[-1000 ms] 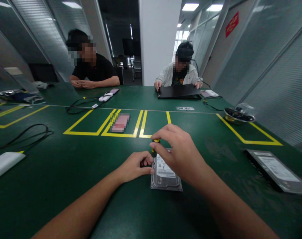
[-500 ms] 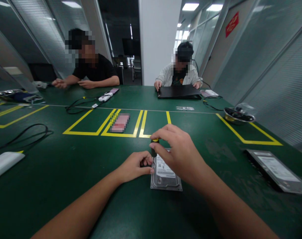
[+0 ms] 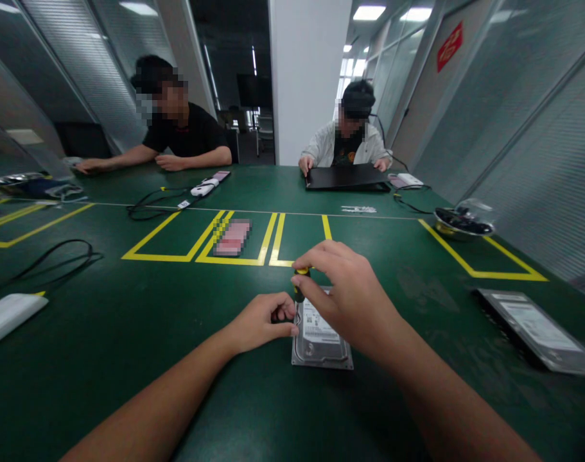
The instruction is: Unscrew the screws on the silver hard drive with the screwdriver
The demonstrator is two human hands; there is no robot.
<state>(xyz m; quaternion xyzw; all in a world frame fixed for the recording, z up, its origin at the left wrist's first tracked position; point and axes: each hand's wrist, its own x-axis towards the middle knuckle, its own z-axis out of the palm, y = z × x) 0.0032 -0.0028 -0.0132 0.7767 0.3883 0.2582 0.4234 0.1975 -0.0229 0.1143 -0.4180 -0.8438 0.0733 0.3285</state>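
Hard drive flat, below fingertips of right hand, which pinch a near-upright screwdriver; yellow side marking, hidden half a second ago, shows: turning likely under way. Left hand curled at drive's edge; grip unclear.

a silver hard drive, white label up, lies flat on the worktop; a black-and-yellow screwdriver stands upright at its left edge.
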